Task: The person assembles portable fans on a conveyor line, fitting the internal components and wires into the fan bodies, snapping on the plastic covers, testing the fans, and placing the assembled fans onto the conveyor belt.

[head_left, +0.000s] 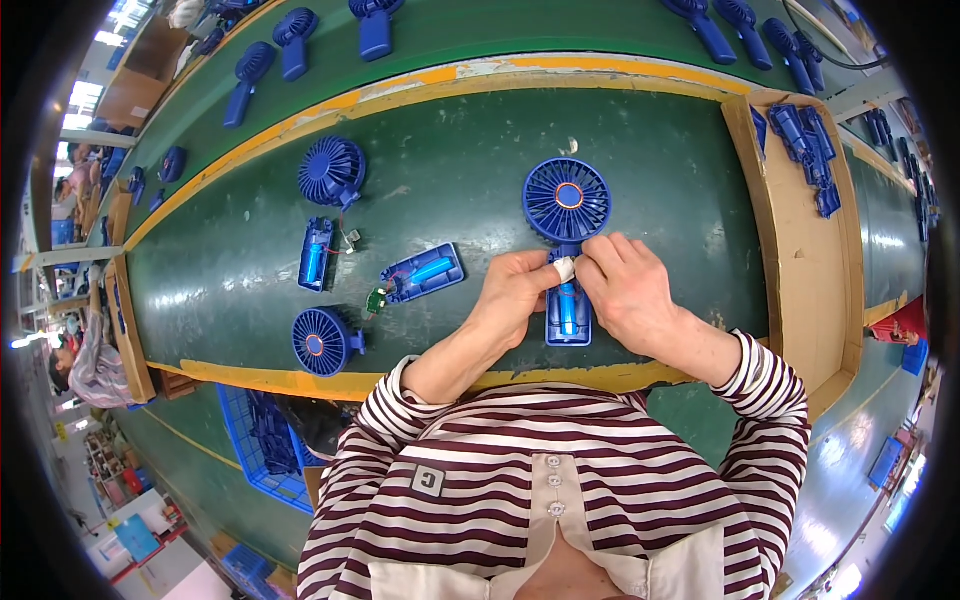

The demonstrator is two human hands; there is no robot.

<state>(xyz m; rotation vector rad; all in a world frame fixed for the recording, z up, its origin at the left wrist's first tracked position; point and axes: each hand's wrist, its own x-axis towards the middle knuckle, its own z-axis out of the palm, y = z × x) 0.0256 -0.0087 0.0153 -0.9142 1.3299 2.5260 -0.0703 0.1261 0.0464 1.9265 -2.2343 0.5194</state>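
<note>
A blue handheld fan lies in front of me, with its round grille away from me. Its opened handle shell points toward me and holds a bright blue cylindrical battery. My left hand and my right hand close in from both sides on the neck, between grille and handle. The fingertips of both are pinched together there. A white wrap shows at the left thumb tip. Whatever small part lies between the fingertips is hidden.
Left of my hands lie two more fan heads and two open handle shells, one with a green circuit board. A cardboard tray with blue parts stands at right. Assembled fans lie on the green belt beyond the yellow edge.
</note>
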